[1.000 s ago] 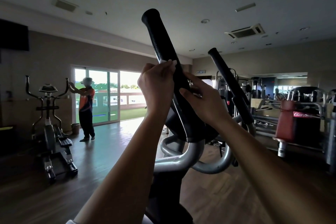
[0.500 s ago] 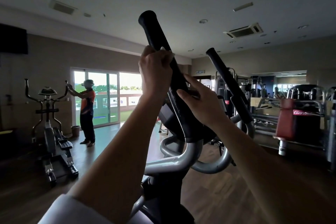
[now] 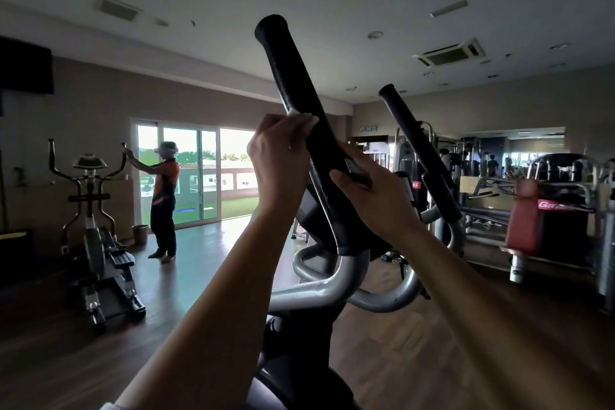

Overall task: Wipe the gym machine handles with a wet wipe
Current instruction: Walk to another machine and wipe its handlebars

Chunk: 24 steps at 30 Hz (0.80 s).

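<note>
A black foam-covered left handle (image 3: 293, 76) of an elliptical machine rises up and to the left in front of me. My left hand (image 3: 279, 156) is wrapped around its middle, pressing a white wet wipe (image 3: 299, 114) against the grip; only a sliver of the wipe shows above my fingers. My right hand (image 3: 372, 196) grips the same handle lower down, just below my left hand. The machine's second black handle (image 3: 419, 150) stands untouched to the right. Silver tubes (image 3: 319, 289) curve below both handles.
Another elliptical (image 3: 93, 230) stands at the left, where a person in an orange top (image 3: 164, 196) touches its handle by the glass doors (image 3: 193, 173). Weight machines with a red pad (image 3: 522, 220) fill the right side. Wood floor lies between.
My left hand slid up the handle with the wipe half a second ago and has come back down to about the middle. My right hand stayed gripping lower on the handle.
</note>
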Tool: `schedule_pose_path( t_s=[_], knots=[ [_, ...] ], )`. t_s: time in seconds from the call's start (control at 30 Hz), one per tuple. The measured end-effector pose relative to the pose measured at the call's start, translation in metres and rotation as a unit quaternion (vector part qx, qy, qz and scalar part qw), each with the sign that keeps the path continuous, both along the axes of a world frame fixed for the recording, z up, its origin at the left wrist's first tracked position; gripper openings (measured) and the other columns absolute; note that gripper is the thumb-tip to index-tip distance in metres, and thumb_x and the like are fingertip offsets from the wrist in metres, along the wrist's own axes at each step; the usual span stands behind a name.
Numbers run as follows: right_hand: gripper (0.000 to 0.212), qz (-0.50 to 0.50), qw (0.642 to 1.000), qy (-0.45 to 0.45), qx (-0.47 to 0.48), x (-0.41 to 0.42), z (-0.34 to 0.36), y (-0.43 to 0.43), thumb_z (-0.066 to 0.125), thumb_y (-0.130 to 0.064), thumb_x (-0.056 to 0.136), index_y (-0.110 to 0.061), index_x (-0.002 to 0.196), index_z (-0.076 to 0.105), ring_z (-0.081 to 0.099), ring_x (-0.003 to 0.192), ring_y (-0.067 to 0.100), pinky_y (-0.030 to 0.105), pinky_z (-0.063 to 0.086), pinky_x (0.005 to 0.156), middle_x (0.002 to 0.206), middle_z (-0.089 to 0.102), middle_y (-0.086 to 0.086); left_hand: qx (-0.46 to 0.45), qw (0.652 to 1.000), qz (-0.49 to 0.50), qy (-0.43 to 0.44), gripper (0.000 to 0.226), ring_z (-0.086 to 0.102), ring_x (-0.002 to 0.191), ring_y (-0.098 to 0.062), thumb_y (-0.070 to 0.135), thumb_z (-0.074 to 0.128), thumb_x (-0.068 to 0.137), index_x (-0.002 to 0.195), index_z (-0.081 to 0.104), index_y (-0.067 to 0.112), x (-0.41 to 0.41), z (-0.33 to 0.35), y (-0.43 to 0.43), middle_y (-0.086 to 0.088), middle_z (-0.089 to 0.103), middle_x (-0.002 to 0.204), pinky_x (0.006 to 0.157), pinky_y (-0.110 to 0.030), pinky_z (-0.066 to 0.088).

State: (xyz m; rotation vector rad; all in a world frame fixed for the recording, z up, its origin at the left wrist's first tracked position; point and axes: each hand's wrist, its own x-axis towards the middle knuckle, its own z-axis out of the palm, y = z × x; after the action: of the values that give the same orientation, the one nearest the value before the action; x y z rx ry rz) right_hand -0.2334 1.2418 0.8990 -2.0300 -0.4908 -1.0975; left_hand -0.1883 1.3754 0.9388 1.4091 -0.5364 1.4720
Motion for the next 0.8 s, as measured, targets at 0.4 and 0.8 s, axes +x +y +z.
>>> schedule_pose_path(
  t_s=[0.4,0.8],
  knots=[
    [0.052,0.046,0.999,0.023,0.013,-0.013,-0.02,-0.009,0.063,-0.02,0.091,-0.028,0.14,0.047,0.065,0.105,0.001,0.026,0.052,0.096,0.128,0.064,0.0,-0.036,0.997,-0.06,0.038,0.011,0.056,0.07,0.009,0.02,0.072,0.081,0.092,0.076,0.021,-0.018,-0.046,-0.002,0.01,0.068,0.081,0.063,-0.004,0.037],
    [0.057,0.045,0.998,0.047,0.021,-0.02,-0.032,-0.014,0.065,-0.026,0.089,-0.04,0.139,0.043,0.064,0.105,-0.004,0.028,0.051,0.097,0.112,0.07,-0.013,-0.009,0.995,-0.086,0.052,0.012,0.057,0.068,0.006,0.011,0.069,0.084,0.089,0.076,0.019,-0.037,-0.079,-0.011,0.011,0.065,0.081,0.063,-0.002,0.035]
  ],
)
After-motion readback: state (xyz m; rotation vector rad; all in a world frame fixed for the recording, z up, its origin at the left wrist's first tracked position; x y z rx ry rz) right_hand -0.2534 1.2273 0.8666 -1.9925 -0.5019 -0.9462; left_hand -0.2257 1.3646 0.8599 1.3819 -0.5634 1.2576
